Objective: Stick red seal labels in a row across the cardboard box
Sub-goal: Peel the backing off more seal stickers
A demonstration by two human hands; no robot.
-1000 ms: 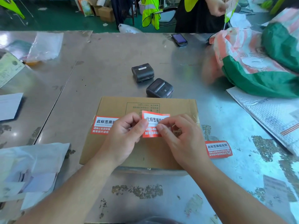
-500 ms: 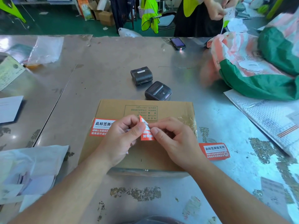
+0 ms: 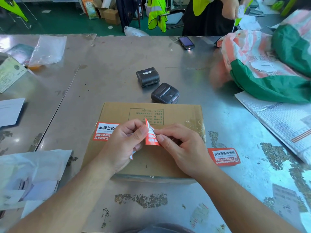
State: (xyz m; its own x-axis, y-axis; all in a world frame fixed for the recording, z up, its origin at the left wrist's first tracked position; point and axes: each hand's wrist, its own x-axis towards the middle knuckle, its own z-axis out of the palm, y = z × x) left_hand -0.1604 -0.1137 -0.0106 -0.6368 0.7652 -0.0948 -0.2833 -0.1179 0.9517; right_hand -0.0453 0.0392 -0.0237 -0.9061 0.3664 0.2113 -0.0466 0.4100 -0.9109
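A: Biggest first: where was the cardboard box (image 3: 175, 115)?

B: Flat on the steel table (image 3: 109, 78), one red seal label (image 3: 105, 131) stuck at its left end.

A: And what I was holding?

B: Second label (image 3: 151, 137), flat-on a second ago, had turned edge-on over the box. Left hand (image 3: 124, 145) and right hand (image 3: 183, 148) both pinched it, I judged peeling the backing. Spare labels (image 3: 223, 156) lay beside the box.

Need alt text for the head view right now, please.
Both hands, left and right, pinch a red label over a cardboard box. One label is stuck at its left; spare labels lie on the table.
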